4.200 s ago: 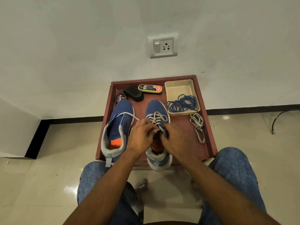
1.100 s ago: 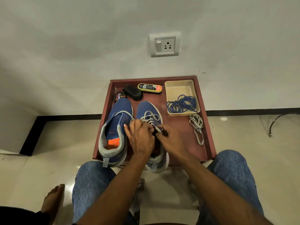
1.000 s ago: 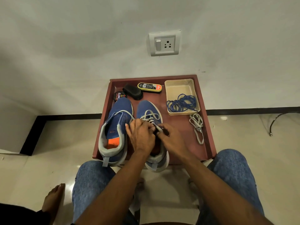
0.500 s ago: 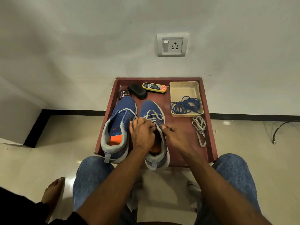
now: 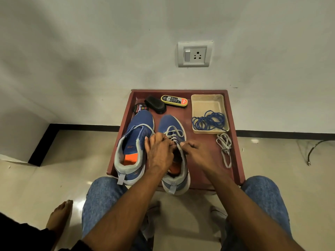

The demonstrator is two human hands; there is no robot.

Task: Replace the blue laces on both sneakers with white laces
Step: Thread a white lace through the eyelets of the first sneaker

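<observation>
On the maroon tray [image 5: 233, 134], my 2 hands, left hand [image 5: 159, 153] and right hand [image 5: 196, 151], pinch the limp white lace [image 5: 172, 135] beside the beige bin [image 5: 208, 104]; I'd grip near its tips.

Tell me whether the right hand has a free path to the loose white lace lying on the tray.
Probably yes. The loose white lace lies uncovered on the tray, just right of the right hand, with nothing between them. That hand would first have to let go of the lace on the right sneaker.
</observation>
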